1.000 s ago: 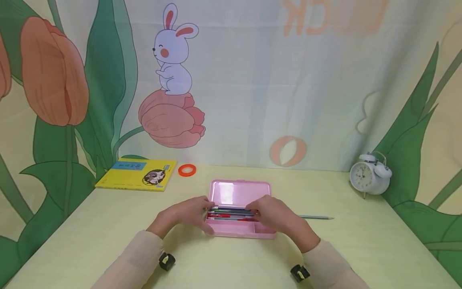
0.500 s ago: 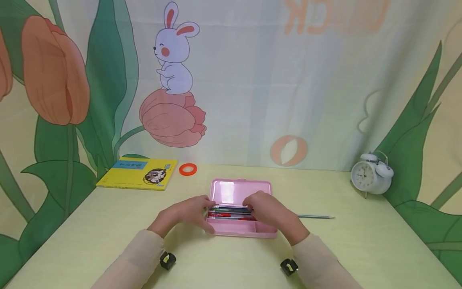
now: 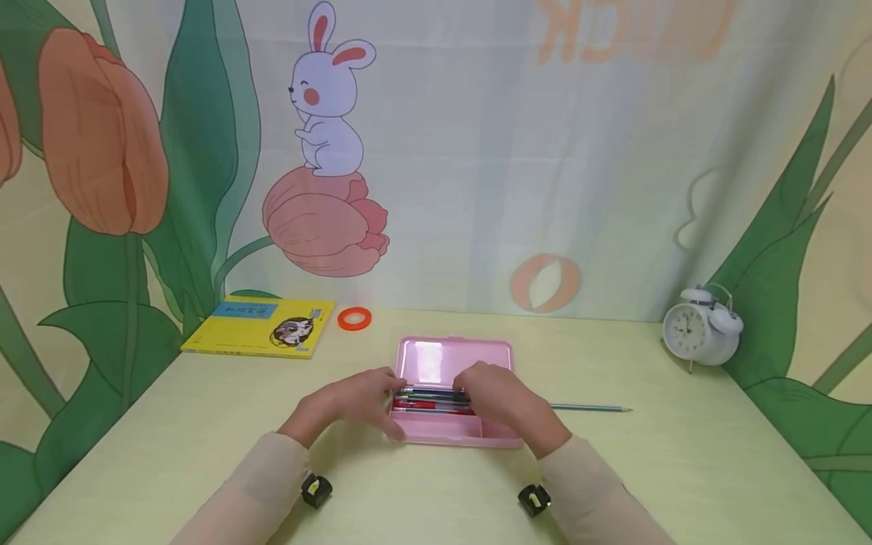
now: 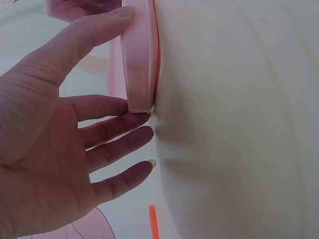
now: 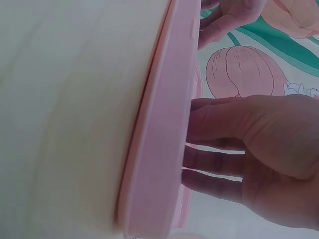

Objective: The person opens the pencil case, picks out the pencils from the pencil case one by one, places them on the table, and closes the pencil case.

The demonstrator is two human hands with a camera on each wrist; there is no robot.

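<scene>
A pink pencil case [image 3: 436,428] lies with its lid [image 3: 470,356] raised away from me. Several pens and pencils [image 3: 429,401] lie side by side in its rear compartment, red, green and dark ones among them. My left hand [image 3: 357,397] holds the case's left end, its thumb [image 4: 107,27] against the front wall and its fingers around the end. My right hand [image 3: 504,397] reaches into the right part of the case, over the pens. Its fingertips are hidden behind the front wall in the right wrist view, so whether they pinch a pen is unclear.
On the table right of the case lies a pencil [image 3: 591,408], its tip pointing right. A white alarm clock [image 3: 702,327] stands at the back right. At the back left are a yellow book [image 3: 248,337] and an orange ring-shaped roll [image 3: 354,319]. A printed curtain [image 3: 443,189] hangs behind.
My right hand has moved left along the pens inside the case, uncovering more of the pencil on the table. My left hand and the case have stayed in place.
</scene>
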